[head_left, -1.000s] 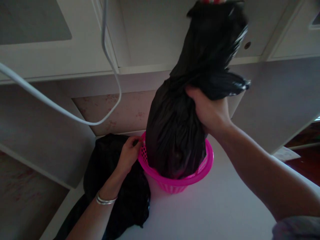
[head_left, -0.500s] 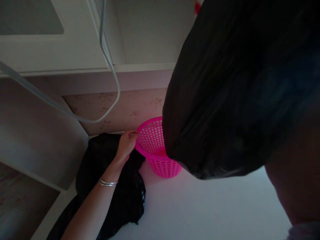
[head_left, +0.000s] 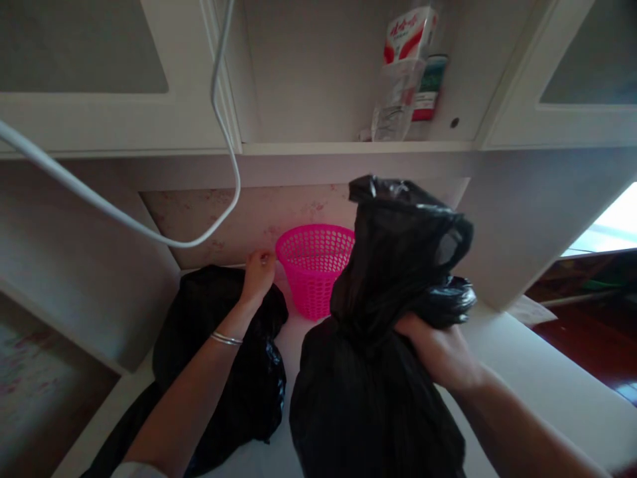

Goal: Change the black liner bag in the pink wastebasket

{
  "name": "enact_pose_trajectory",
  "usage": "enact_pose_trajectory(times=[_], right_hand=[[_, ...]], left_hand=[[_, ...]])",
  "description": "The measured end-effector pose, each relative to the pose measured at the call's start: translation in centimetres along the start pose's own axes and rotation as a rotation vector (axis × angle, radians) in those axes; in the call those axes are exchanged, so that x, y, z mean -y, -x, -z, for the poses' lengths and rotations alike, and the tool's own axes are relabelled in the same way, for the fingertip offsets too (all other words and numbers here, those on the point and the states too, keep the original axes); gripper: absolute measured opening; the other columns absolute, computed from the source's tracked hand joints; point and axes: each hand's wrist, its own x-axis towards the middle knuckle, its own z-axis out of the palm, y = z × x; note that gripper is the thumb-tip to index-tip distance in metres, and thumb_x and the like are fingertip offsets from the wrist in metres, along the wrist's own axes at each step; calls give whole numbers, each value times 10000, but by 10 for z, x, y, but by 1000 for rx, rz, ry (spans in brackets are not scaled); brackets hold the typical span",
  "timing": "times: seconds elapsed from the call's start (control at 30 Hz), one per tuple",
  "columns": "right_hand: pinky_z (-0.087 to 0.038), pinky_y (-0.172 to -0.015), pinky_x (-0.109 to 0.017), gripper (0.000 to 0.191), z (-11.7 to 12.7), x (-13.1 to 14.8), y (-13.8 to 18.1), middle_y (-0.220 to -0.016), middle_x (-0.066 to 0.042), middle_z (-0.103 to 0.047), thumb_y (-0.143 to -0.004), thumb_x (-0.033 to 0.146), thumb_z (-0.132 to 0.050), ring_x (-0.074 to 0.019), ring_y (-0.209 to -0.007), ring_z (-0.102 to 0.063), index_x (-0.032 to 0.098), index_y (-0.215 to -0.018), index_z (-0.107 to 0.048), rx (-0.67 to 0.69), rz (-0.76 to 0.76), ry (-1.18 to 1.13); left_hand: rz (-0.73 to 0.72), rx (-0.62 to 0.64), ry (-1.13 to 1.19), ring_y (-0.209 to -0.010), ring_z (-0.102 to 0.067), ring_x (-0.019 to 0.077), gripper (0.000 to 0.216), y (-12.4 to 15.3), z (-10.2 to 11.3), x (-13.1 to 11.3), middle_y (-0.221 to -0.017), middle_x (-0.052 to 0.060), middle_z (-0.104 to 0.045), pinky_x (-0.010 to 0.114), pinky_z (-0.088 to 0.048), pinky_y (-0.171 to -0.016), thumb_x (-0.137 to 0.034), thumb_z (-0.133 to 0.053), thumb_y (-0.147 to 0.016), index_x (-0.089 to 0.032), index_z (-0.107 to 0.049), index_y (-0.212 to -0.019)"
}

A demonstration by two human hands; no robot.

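Your right hand [head_left: 438, 352] is clenched around the gathered neck of the full black bag [head_left: 368, 405], which stands on the white surface [head_left: 537, 385] just in front of the pink basket [head_left: 314, 265]; your left hand [head_left: 257, 275] lies at the basket's rim, over a second black bag [head_left: 209, 345]; whether its fingers pinch the rim cannot be told.

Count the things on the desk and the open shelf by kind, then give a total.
Black plastic bags: 2, one gripped by the right hand, one under the left hand
Pink basket: 1
Bottles on the shelf: 2
Total: 5
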Motion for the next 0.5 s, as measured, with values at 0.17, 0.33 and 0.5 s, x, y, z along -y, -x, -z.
enact_pose_trajectory(times=[0.17,0.33,0.5], right_hand=[[-607,-1028,-445,169,-14,-31,2,-855,8,-799,-864,357,-656,-274,-914,-761,284,-819,-801,382,49,-55],[-540,-1111,-476,282,-27,-58,-7,-1091,-52,-812,-927,422,-623,-280,-1150,-727,249,-1026,-822,576,100,-4],[-509,-1140,-503,327,-40,-84,-17,-1161,-64,-798,-916,452,-654,-288,-1208,-703,234,-1107,-805,595,87,-14]], left_hand=[[-118,46,23,-944,-668,266,404,47,23,-32,-928,81,-708,388,-541,-879,-584,-608,-872,-201,-692,-969],[-166,514,348,-1002,-716,320,848,97,58,-82,-1154,119,-745,429,-592,-829,-893,-568,-752,-260,-643,-1311],[-171,533,305,-1087,-726,322,690,108,68,-116,-1178,90,-776,427,-589,-936,-610,-870,-700,-248,-695,-1261]])
